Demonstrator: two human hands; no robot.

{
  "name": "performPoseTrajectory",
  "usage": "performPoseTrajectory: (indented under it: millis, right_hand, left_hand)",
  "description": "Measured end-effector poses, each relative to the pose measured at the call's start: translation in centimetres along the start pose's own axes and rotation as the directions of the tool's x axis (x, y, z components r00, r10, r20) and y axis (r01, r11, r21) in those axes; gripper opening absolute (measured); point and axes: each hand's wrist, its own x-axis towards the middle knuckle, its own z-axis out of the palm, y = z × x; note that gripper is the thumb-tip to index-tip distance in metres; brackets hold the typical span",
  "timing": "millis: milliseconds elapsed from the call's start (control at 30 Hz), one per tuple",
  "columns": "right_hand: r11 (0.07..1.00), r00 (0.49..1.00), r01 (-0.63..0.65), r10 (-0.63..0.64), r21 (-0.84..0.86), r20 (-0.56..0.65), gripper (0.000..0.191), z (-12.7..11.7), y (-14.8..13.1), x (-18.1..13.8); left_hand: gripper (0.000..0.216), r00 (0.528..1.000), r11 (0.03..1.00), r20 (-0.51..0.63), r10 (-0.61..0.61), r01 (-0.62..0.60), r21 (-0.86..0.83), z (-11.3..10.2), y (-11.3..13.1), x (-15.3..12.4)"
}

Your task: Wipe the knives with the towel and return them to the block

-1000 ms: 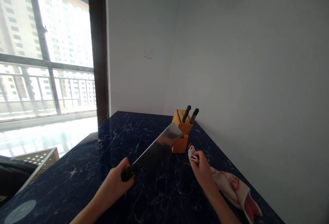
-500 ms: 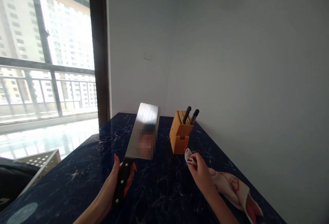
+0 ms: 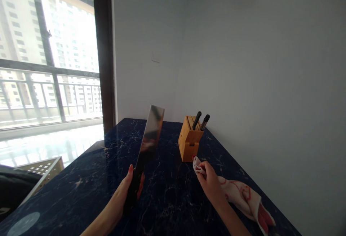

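Note:
My left hand (image 3: 125, 192) is closed around the black handle of a cleaver (image 3: 151, 131). Its broad shiny blade points up and away from me, tilted so that part of its face shows, with dark reflections on it. My right hand (image 3: 208, 178) pinches a bunched corner of a white and red cloth (image 3: 239, 192). The rest of the cloth trails behind the wrist and lies on the table to the right. Just beyond the pinched corner stands a wooden knife block (image 3: 189, 142), with two dark-handled tools (image 3: 201, 120) in its slots.
The dark blue marbled table (image 3: 162, 200) reaches back to the grey wall (image 3: 243, 66). A round pale mark (image 3: 24, 224) shows at its near left. Left of the table stands a light perforated bin (image 3: 45, 171) beside something black. Large windows (image 3: 51, 48) are further left.
The cleaver has turned in my left hand, so its blade looks narrower and its face is more edge-on. My right hand and the cloth have barely moved.

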Motion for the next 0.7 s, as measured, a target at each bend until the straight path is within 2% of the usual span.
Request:
performPoseTrajectory:
  millis: [67,267,500,567,700]
  right_hand:
    - [1.0,1.0,0.005,-0.005,-0.005,0.0,0.006,0.0,0.0,0.0]
    - [1.0,1.0,0.003,-0.003,0.025,-0.002,0.007,-0.2,-0.4,-0.1]
    - [0.999,1.0,0.015,-0.015,0.04,-0.014,0.007,-0.1,-0.5,-0.1]
    - [0.999,1.0,0.015,-0.014,0.042,-0.024,0.007,-0.1,-0.7,-0.1]
    - [0.999,0.998,0.006,-0.003,0.052,-0.061,0.009,-0.5,-1.3,-0.3]
  left_hand:
    - [0.045,0.998,0.993,-0.032,0.057,-0.054,0.11,0.2,-0.1,-0.1]
    - [0.045,0.997,0.968,-0.053,0.047,-0.033,0.248,-0.1,0.2,0.3]
    - [0.036,0.992,0.823,0.125,0.024,-0.091,0.56,-0.6,0.0,1.1]
    - [0.036,0.992,0.728,0.113,0.049,-0.113,0.676,-0.5,-0.4,1.0]
    - [0.036,0.991,0.388,0.073,0.111,-0.111,0.915,-0.3,-0.5,0.2]
